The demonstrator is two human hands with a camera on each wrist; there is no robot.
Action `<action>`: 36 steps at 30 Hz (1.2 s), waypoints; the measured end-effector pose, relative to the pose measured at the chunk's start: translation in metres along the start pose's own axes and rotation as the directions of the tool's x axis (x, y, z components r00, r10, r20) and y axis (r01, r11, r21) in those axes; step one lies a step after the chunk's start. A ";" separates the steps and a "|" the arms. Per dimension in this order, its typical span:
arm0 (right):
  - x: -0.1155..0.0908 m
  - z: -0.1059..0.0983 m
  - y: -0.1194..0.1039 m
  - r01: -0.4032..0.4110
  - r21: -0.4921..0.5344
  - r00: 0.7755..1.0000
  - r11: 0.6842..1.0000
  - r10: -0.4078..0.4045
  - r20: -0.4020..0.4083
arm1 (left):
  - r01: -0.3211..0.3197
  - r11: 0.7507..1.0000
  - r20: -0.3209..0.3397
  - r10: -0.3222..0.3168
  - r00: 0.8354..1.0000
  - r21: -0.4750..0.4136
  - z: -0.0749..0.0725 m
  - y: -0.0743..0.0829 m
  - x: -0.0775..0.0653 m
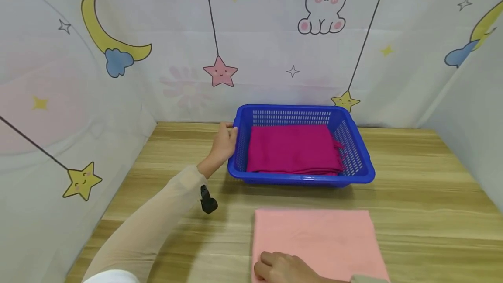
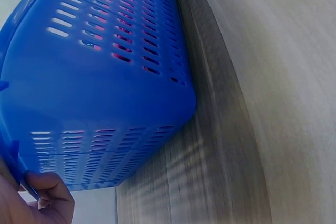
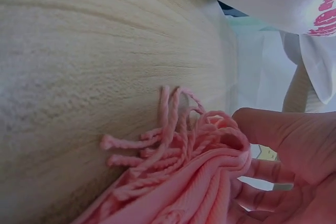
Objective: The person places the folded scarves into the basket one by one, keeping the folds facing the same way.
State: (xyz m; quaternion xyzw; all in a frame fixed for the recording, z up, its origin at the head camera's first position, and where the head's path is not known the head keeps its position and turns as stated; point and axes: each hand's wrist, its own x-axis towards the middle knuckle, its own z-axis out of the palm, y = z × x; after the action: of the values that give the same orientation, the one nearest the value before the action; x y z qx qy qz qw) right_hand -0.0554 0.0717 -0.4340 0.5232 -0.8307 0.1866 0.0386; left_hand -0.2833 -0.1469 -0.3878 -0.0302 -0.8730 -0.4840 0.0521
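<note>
My left hand (image 1: 225, 142) grips the left rim of a blue plastic basket (image 1: 301, 179); in the left wrist view its fingers curl round the rim at the lower left. Inside the basket lies a folded magenta fringed scarf (image 1: 292, 148). Nearer to me, a folded light-pink scarf (image 1: 314, 232) lies flat on the table. My right hand (image 1: 288, 269) is at this scarf's near left part, fingers bent. In the right wrist view the thumb and fingers hold the layered edge, with twisted fringe (image 3: 173, 129) hanging out beside the thumb.
The wood-grain table (image 1: 424, 213) carries both the basket and the pink scarf. A white cloth backdrop (image 1: 267, 38) printed with stars, a moon and a rabbit stands behind and at the sides. A small black camera (image 1: 208, 202) sits on the left wrist.
</note>
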 end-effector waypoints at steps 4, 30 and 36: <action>-0.002 -0.001 -0.001 0.001 -0.006 1.000 1.000 -0.001 0.011 | 0.009 1.000 0.004 -0.009 1.000 -0.010 -0.001 0.000 -0.001; -0.026 -0.027 0.015 -0.131 0.533 0.985 0.836 0.169 -0.024 | 0.049 0.998 0.027 -0.048 0.998 -0.041 -0.011 -0.001 -0.004; -0.035 -0.033 0.022 -0.159 0.531 0.973 0.833 0.224 -0.059 | 0.059 0.998 0.020 -0.058 0.998 -0.036 -0.013 -0.002 -0.008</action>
State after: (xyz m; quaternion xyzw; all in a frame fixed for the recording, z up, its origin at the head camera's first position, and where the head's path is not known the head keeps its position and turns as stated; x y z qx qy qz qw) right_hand -0.0634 0.1215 -0.4187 0.4160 -0.7931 0.4386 -0.0747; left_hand -0.2747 -0.1585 -0.3835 -0.0103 -0.8649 -0.5010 0.0289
